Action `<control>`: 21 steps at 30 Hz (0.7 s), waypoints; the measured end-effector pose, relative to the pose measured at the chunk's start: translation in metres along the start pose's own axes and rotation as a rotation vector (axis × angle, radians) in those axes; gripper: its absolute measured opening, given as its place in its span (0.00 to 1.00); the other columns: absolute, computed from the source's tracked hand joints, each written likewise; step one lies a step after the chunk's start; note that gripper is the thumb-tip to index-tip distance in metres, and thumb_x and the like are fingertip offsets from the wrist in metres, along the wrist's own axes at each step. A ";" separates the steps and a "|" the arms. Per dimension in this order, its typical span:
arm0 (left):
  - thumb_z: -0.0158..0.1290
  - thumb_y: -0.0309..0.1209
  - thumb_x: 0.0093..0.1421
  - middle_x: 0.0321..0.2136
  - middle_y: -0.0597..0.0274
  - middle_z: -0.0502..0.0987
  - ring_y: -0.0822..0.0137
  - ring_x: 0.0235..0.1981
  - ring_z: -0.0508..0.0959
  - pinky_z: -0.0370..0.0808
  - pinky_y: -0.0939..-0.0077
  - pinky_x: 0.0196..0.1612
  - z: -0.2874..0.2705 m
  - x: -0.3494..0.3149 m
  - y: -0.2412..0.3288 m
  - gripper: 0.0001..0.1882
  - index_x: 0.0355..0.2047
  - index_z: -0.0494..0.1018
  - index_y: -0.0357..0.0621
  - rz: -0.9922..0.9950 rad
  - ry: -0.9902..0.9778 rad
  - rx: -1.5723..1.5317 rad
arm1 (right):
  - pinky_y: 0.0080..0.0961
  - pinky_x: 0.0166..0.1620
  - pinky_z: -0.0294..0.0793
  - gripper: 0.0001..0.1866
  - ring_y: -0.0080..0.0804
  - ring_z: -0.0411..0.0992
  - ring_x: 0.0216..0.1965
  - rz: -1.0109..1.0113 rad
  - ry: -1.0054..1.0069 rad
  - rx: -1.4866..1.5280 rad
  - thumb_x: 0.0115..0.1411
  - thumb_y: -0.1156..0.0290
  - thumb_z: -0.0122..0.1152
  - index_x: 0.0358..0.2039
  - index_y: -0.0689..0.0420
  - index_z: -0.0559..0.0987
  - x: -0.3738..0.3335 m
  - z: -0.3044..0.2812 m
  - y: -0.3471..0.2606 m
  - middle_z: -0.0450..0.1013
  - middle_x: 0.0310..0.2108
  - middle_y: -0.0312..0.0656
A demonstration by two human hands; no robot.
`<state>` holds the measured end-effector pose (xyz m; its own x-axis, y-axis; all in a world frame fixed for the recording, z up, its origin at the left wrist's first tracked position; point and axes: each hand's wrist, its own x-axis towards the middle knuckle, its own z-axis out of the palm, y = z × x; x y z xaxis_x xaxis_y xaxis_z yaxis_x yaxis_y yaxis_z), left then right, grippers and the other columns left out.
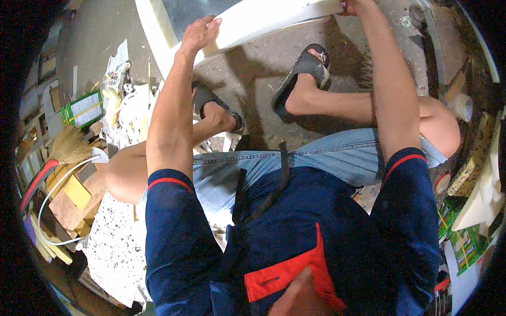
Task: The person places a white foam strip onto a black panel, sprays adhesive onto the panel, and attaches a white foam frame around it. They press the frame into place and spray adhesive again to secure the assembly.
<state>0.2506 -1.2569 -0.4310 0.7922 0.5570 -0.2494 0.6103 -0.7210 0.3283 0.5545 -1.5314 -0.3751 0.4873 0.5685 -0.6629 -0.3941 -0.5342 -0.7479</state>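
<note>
A white, foam-like strip (263, 26) runs across the top of the view, along the near edge of a dark flat panel (197, 11). Another white length meets it at the left, making a corner. My left hand (201, 32) is closed over the strip near this corner, its fingertips partly hidden. At the strip's right end, my right hand (352, 6) grips the edge, mostly cut off by the top of the picture. The far part of the panel is out of view.
My sandalled feet (311, 66) stand on the grey floor below the strip. White scraps (134, 113), a straw broom (68, 145), a speckled foam block (113, 245) and a green-and-white package (84, 109) lie at left. Foam pieces (482, 184) and green packages (468, 247) are at right.
</note>
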 end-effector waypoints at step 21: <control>0.42 0.66 0.62 0.67 0.42 0.52 0.41 0.68 0.52 0.44 0.20 0.61 0.078 0.017 0.119 0.44 0.70 0.50 0.55 0.417 0.302 0.243 | 0.36 0.39 0.75 0.31 0.38 0.76 0.39 -0.118 -0.034 -0.033 0.42 0.63 0.77 0.46 0.66 0.79 0.083 -0.026 0.060 0.78 0.40 0.47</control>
<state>0.3367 -1.3650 -0.4675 0.9519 0.2726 0.1396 0.2579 -0.9593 0.1149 0.5920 -1.5327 -0.4738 0.5018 0.6494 -0.5713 -0.3095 -0.4820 -0.8197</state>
